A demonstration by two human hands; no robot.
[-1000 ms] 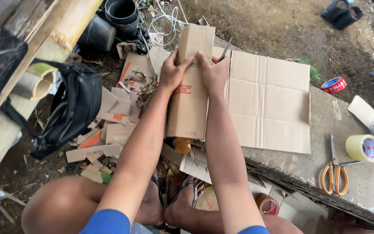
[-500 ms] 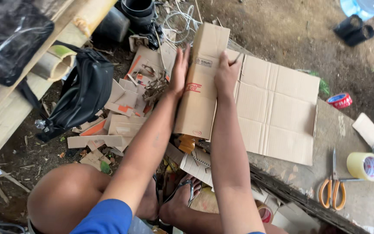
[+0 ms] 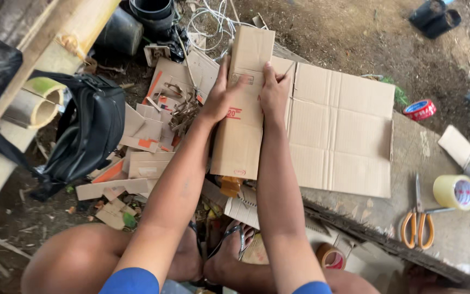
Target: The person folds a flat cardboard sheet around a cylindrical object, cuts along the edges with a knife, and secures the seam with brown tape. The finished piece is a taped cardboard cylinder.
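Both hands are pressing on a folded cardboard panel (image 3: 243,109) that is lying lengthwise away from the person, partly over a larger flattened cardboard sheet (image 3: 344,136) spread on the grey concrete tabletop (image 3: 463,239). The left hand (image 3: 221,98) is lying flat along the panel's left edge, fingers stretched forward, its grip released and only pushing down. The right hand (image 3: 273,92) is resting on the panel's right side with fingers curled over it near the fold; I cannot tell whether its grip is clenching the edge or merely pressing. On the tabletop to the right, orange-handled scissors (image 3: 417,218) are lying just beside a roll of clear tape (image 3: 455,191), and a red tape roll (image 3: 419,109) is sitting farther back. Cardboard scraps (image 3: 142,147) are littering the ground to the left, near a black bag (image 3: 85,130). A brown tape roll (image 3: 330,256) is lying near the person's sandalled feet (image 3: 229,247).
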